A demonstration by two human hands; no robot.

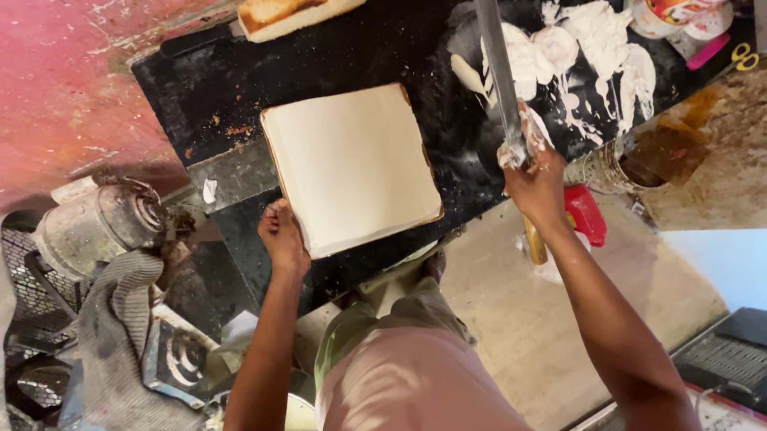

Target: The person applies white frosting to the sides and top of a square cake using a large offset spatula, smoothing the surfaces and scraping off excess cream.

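Note:
A square cream-coloured slab (pixel 351 165) lies on a black worktop (pixel 222 90). My left hand (pixel 281 234) rests at the slab's near left corner, fingers against its edge. My right hand (pixel 536 182) grips the handle of a long metal spatula (pixel 496 58). Its blade reaches across the worktop toward a heap of white cream (pixel 593 51). Smears of cream coat the blade near my fingers.
A browned loaf (pixel 302 3) lies at the worktop's far left edge. Tubs (pixel 671 11) and yellow-handled scissors (pixel 745 57) sit by the cream. A metal tin (pixel 613 166) and a red object (pixel 586 214) are near my right hand. Below left are a striped cloth (pixel 124 315) and metal equipment (pixel 99 220).

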